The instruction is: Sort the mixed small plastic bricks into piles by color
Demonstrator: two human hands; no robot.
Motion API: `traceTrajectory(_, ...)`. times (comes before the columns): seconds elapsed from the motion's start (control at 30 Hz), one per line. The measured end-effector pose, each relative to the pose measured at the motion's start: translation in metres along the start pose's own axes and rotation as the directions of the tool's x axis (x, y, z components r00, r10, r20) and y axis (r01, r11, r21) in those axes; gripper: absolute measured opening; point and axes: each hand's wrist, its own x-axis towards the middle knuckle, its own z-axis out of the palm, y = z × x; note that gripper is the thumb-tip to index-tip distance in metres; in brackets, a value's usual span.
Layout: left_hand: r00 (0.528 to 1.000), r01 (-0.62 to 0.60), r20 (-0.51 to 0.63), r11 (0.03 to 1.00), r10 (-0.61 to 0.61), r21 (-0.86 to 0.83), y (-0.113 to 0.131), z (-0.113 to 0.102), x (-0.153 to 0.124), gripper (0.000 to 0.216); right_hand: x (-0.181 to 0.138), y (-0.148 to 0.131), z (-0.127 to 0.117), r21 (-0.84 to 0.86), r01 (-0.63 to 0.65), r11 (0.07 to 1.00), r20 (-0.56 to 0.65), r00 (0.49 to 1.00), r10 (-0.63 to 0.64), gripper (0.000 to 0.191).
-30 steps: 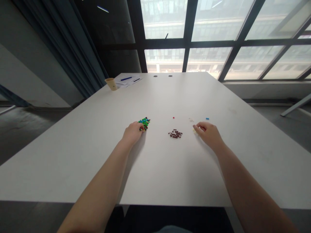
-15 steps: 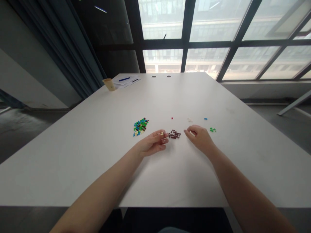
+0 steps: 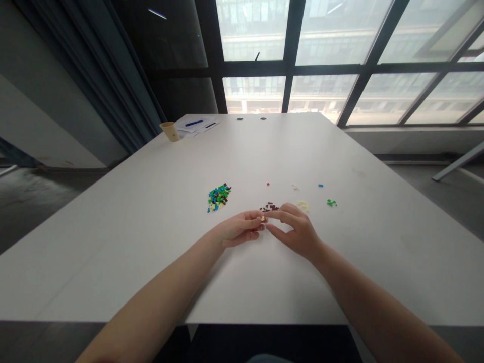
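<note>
pale brick (image 3: 262, 219) apparently in left hand (image 3: 238, 229)

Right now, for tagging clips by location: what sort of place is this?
Probably an office meeting room: a long white table, tall windows facing another building, papers and a cup at its far corner.

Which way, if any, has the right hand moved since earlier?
Yes. The right hand moved left, from right of the dark brown pile to its near side, meeting the left hand at a pale piece.

A cream brick (image 3: 262, 219), dark-brown pile (image 3: 269, 206), green-blue pile (image 3: 218, 196), white table (image 3: 264, 151).
</note>
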Motion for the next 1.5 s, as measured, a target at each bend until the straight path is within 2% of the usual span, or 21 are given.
traceTrajectory(0.1,1.000,0.025,0.002,0.997,-0.026,0.071,-0.005,-0.002,0.003,0.024,-0.001,0.002,0.005,-0.005,0.000,1.000,0.041,0.999,0.000,0.012)
traceTrajectory(0.3,0.999,0.009,-0.047,0.994,-0.004,0.106,-0.007,-0.004,0.006,0.026,-0.001,0.011,0.003,-0.046,-0.024,0.999,0.074,0.997,0.027,0.013)
traceTrajectory(0.4,0.998,0.004,-0.062,0.994,0.003,0.108,-0.006,-0.004,0.007,0.027,0.001,0.026,-0.006,-0.129,-0.104,0.986,0.057,0.992,0.113,0.014)
traceTrajectory(0.5,0.997,-0.002,-0.076,0.994,0.010,0.106,-0.005,-0.003,0.008,0.027,0.000,0.043,-0.016,-0.234,-0.257,0.938,0.100,0.953,0.286,0.015)
traceTrajectory(0.6,0.995,0.009,-0.096,0.992,0.003,0.128,-0.004,-0.002,0.007,0.026,-0.003,0.057,-0.025,-0.303,-0.375,0.876,0.182,0.879,0.440,0.015)
traceTrajectory(0.67,0.992,0.008,-0.124,0.987,0.012,0.159,-0.002,-0.004,0.006,0.026,-0.005,0.062,-0.030,-0.345,-0.436,0.831,0.161,0.845,0.511,0.016)
traceTrajectory(0.73,0.977,-0.035,-0.196,0.971,0.083,0.238,0.001,-0.008,0.006,0.026,-0.006,0.064,-0.034,-0.372,-0.476,0.797,0.107,0.831,0.546,0.017)
traceTrajectory(0.8,0.926,-0.093,-0.294,0.897,0.237,0.432,0.004,-0.012,0.005,0.024,-0.007,0.063,-0.036,-0.371,-0.486,0.791,0.088,0.830,0.551,0.018)
traceTrajectory(0.83,0.892,-0.103,-0.313,0.819,0.327,0.564,0.005,-0.013,0.005,0.023,-0.007,0.062,-0.035,-0.359,-0.480,0.800,0.102,0.832,0.545,0.018)
traceTrajectory(0.9,0.858,-0.098,-0.235,0.594,0.458,0.799,0.005,-0.014,0.005,0.020,-0.006,0.059,-0.032,-0.324,-0.460,0.827,0.154,0.837,0.526,0.018)
traceTrajectory(0.97,0.886,-0.132,-0.064,0.382,0.460,0.915,0.003,-0.012,0.006,0.019,-0.006,0.056,-0.027,-0.295,-0.445,0.846,0.195,0.838,0.509,0.018)
traceTrajectory(1.0,0.900,-0.164,0.012,0.314,0.435,0.935,0.000,-0.010,0.006,0.019,-0.005,0.054,-0.025,-0.286,-0.441,0.851,0.204,0.839,0.504,0.018)
traceTrajectory(1.07,0.908,-0.211,0.103,0.231,0.407,0.950,-0.005,-0.008,0.009,0.019,-0.005,0.053,-0.021,-0.277,-0.437,0.856,0.208,0.842,0.498,0.018)
traceTrajectory(1.2,0.888,-0.209,0.119,0.160,0.445,0.965,-0.014,-0.008,0.014,0.010,-0.004,0.052,-0.019,-0.265,-0.428,0.864,0.207,0.850,0.484,0.018)
traceTrajectory(1.27,0.886,-0.217,0.125,0.163,0.446,0.962,-0.015,-0.006,0.014,0.010,-0.004,0.052,-0.019,-0.255,-0.421,0.871,0.204,0.857,0.474,0.018)
traceTrajectory(1.33,0.886,-0.216,0.100,0.212,0.453,0.953,-0.012,-0.003,0.012,0.013,-0.003,0.051,-0.019,-0.247,-0.416,0.875,0.195,0.863,0.466,0.018)
traceTrajectory(1.4,0.883,-0.228,0.036,0.359,0.468,0.905,-0.009,0.002,0.009,0.016,-0.002,0.049,-0.020,-0.246,-0.415,0.876,0.183,0.868,0.463,0.019)
traceTrajectory(1.5,0.883,-0.304,-0.058,0.663,0.465,0.684,-0.004,0.008,0.005,0.023,-0.001,0.047,-0.022,-0.244,-0.415,0.877,0.169,0.872,0.460,0.019)
